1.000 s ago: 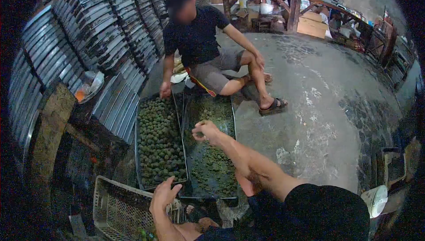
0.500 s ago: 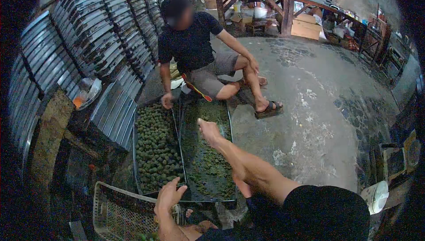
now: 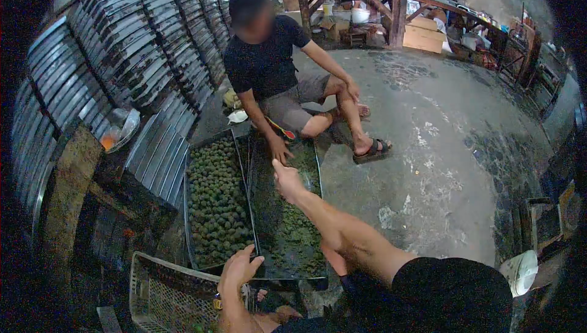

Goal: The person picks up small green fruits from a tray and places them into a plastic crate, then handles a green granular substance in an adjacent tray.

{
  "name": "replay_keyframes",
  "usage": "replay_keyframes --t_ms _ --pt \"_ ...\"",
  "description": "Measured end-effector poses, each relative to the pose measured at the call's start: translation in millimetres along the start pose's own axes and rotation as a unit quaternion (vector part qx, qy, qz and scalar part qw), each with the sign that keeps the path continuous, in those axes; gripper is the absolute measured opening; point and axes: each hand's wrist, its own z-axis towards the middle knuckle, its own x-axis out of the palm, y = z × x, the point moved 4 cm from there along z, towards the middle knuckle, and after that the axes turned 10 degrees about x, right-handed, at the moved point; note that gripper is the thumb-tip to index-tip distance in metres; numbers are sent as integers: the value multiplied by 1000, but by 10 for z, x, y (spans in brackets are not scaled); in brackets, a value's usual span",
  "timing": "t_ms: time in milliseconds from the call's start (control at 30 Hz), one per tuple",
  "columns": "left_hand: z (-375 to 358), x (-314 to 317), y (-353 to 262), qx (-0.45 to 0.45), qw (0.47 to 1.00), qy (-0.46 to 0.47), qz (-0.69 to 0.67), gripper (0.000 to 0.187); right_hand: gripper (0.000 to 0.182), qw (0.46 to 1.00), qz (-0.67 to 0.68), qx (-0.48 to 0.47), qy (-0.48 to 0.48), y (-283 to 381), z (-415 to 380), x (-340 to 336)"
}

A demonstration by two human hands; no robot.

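Note:
My right hand [image 3: 288, 181] is over the right-hand metal tray [image 3: 322, 235], fingers curled in and the thumb side up; what it holds, if anything, is hidden. Loose green crumbly bits [image 3: 299, 235] lie thinly across that tray. My left hand [image 3: 237, 270] hovers by the near end of the trays, fingers out and thumb apart, holding nothing. Just beyond it, the left-hand tray [image 3: 187, 223] is filled with round dark-green balls [image 3: 220, 198]. A co-worker's hand [image 3: 280, 148] reaches into the right-hand tray, close to my right hand.
A co-worker [image 3: 269, 58] sits on the far side of the trays. Stacked metal trays [image 3: 128, 40] line the left. A plastic crate [image 3: 165, 296] stands near my left hand, a white bucket [image 3: 520, 272] at far right. Wooden benches [image 3: 397, 21] stand behind.
The co-worker's hand has moved from above the ball-filled tray rightward into the right-hand tray, beside my right hand. My own hands have hardly moved.

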Motion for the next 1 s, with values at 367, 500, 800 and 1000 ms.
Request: replay_keyframes --t_ms 367,500,800,1000 --pt "-112 -74 -86 -4 1000 -6 20 57 32 993 84 8 78 73 17 -29" --pt "-115 -93 -90 -7 1000 -6 10 56 44 997 -71 3 21 -50 -3 40" --pt "-321 -235 156 -12 997 -65 -35 56 30 961 -235 25 142 -405 -62 197" --pt "-490 -230 365 -24 993 -102 -56 53 31 879 -420 93 204 -2374 184 -664"
